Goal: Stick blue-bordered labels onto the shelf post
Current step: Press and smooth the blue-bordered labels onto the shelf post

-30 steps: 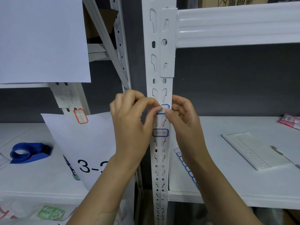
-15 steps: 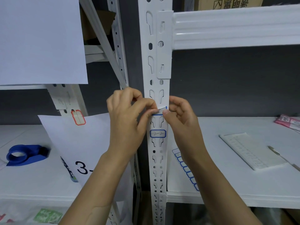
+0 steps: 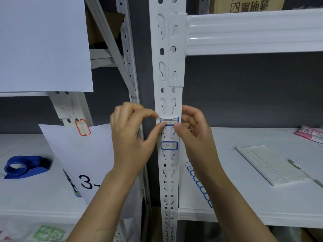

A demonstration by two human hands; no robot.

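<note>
I see the lower label [image 3: 169,146] flat on the post [image 3: 167,95], its blue border whole, so I count that one done. Just above it the upper label [image 3: 169,121] lies across the post's face, but its top edge looks wrinkled and not yet pressed down. My left hand [image 3: 132,137] pinches its left end between thumb and forefinger, the other fingers curled. My right hand [image 3: 195,137] pinches the right end, thumb in front, fingers curled round the post's edge. I judge this one half stuck and needing a smoothing. A sheet [image 3: 197,182] of more blue-bordered labels lies on the shelf [image 3: 244,198] just beside the post, so more may remain
</note>
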